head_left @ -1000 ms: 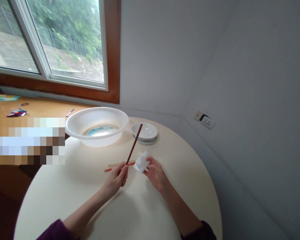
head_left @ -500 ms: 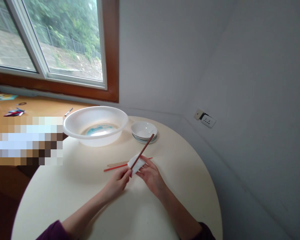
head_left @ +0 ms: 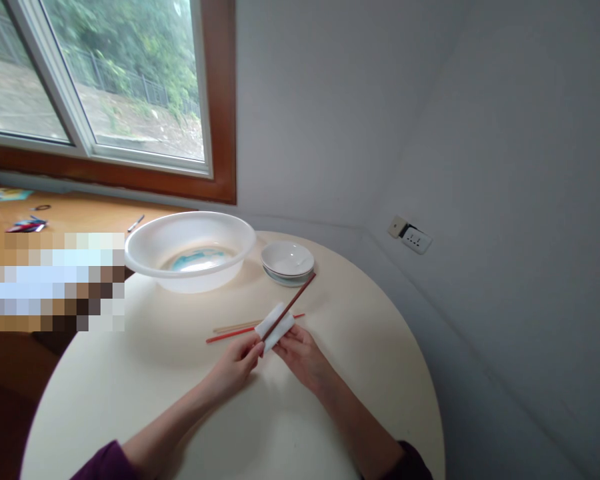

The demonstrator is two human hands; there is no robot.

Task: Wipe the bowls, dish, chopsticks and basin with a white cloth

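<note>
My left hand [head_left: 246, 353] pinches the lower end of a dark brown chopstick [head_left: 300, 293], which slants up to the right. Under the chopstick, my right hand [head_left: 303, 351] holds a white paper tissue [head_left: 280, 325], its fingers beneath the tissue. The chopstick lies across the top of the tissue, not wrapped by it. Beyond my hands, a red-orange chopstick [head_left: 230, 335] and a pale wooden chopstick [head_left: 237, 326] rest on the table, partly hidden by the tissue and hands.
A large translucent white basin [head_left: 190, 273] stands on the round cream table [head_left: 130, 373] at its far left. White bowls or dishes [head_left: 287, 259] are stacked to its right. A wooden desk [head_left: 95, 210] with pens adjoins on the left, under a window. Walls border the table's right side.
My right fingers have come off the chopstick's upper side and now sit lower, beneath the tissue. The tissue lies more spread out. The chopstick's far tip has tilted slightly right and down.
</note>
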